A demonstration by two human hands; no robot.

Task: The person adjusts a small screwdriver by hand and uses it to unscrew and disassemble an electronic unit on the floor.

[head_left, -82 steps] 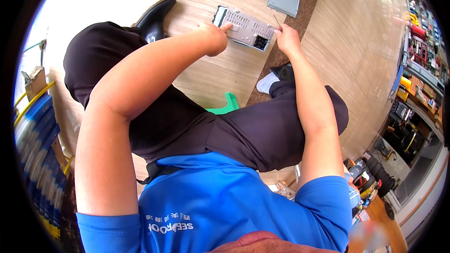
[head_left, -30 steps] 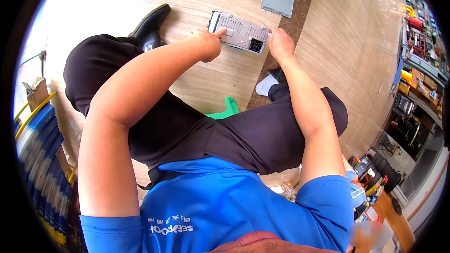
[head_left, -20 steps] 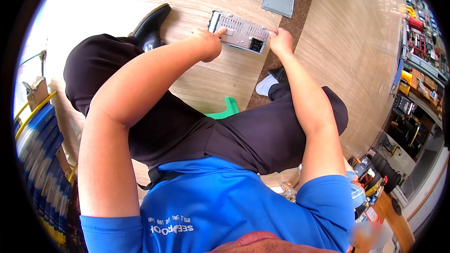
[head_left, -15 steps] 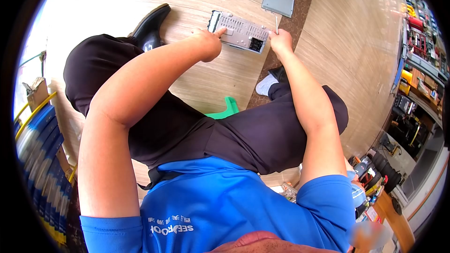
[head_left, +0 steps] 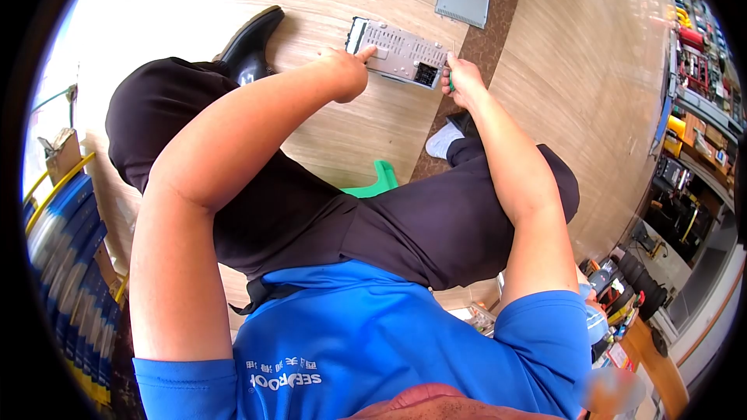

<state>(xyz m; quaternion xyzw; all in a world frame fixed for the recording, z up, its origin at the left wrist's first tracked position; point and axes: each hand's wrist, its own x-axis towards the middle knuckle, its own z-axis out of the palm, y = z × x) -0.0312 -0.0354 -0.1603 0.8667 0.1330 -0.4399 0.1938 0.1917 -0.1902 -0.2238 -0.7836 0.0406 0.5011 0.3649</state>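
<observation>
A flat silver metal unit [head_left: 405,50] with rows of slots and a black connector block at its right end lies on the floor. My left hand [head_left: 344,74] is at its left end, index finger stretched out on the top face; the other fingers are partly hidden. At the unit's right end, my right hand [head_left: 464,82] is closed round a slim tool, with a bit of green handle [head_left: 451,85] showing below the fingers. The tool's tip is too small to make out. A grey metal cover plate [head_left: 462,1] lies on the floor just beyond the unit.
My legs are spread around the work, with a black boot [head_left: 253,47] at left and a grey sock [head_left: 443,141] at right. A green plastic piece [head_left: 380,180] shows between my thighs. Blue packs [head_left: 66,249] stand on a left rack; crowded shelves [head_left: 700,140] line the right.
Since the first frame, the unit and plate have shifted slightly left and my left hand stays on the unit. My right hand has turned, so the green handle now shows and the pale shaft does not.
</observation>
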